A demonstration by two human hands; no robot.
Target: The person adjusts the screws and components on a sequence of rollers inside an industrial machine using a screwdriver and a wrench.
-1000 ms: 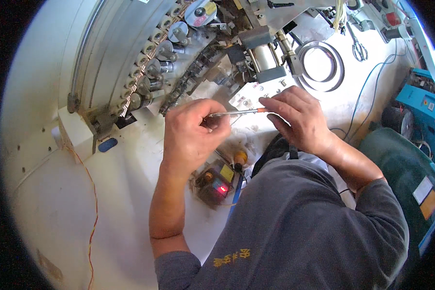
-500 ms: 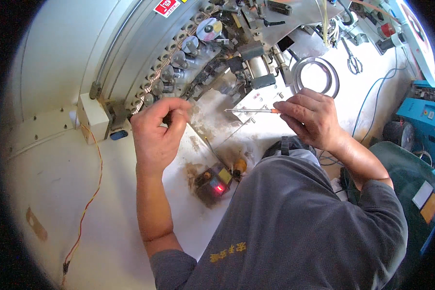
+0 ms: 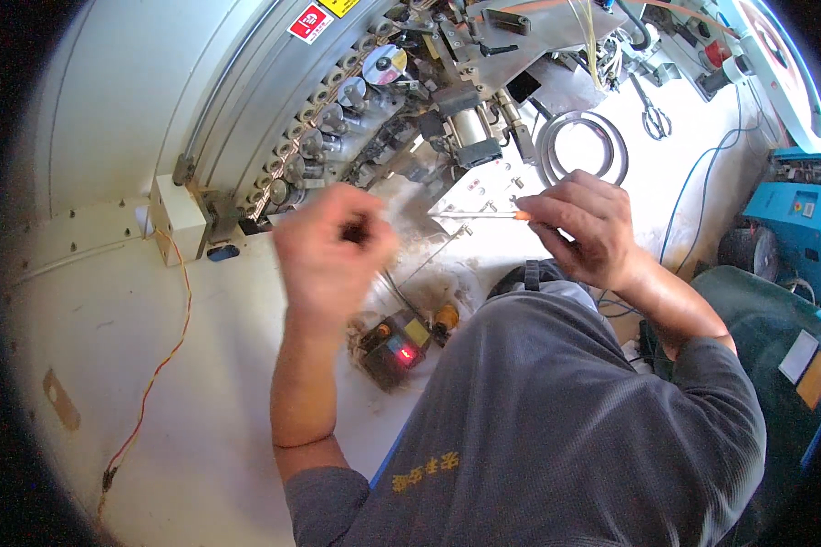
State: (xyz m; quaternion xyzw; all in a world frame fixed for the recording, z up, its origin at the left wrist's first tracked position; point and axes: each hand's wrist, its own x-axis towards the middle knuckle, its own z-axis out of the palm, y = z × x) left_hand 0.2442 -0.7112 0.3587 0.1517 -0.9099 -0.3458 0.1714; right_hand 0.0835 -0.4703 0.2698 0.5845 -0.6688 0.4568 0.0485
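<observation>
My right hand [image 3: 588,226] grips a thin tool that looks like a slim screwdriver [image 3: 483,215], with a metal shaft and an orange part by my fingers. Its shaft points left, toward my other hand. My left hand [image 3: 333,260] is raised and blurred by motion, its fingers curled in. Whatever those fingers may hold is hidden. A gap separates the left hand from the tool's tip. Beyond both hands lies a machine with a row of silver rollers [image 3: 312,143] and a block-shaped metal assembly [image 3: 470,125].
A small dark box with a red display [image 3: 392,351] sits below my hands on the white surface. Behind my right hand are a grey coil [image 3: 620,155] and scissors [image 3: 655,118]. Blue equipment [image 3: 798,214] stands at right; a red-yellow wire [image 3: 162,387] runs down the left.
My left hand has moved right and slightly down, closer to the tool's tip. The right hand keeps its grip on the screwdriver, nearly in place. The whole view has shifted slightly.
</observation>
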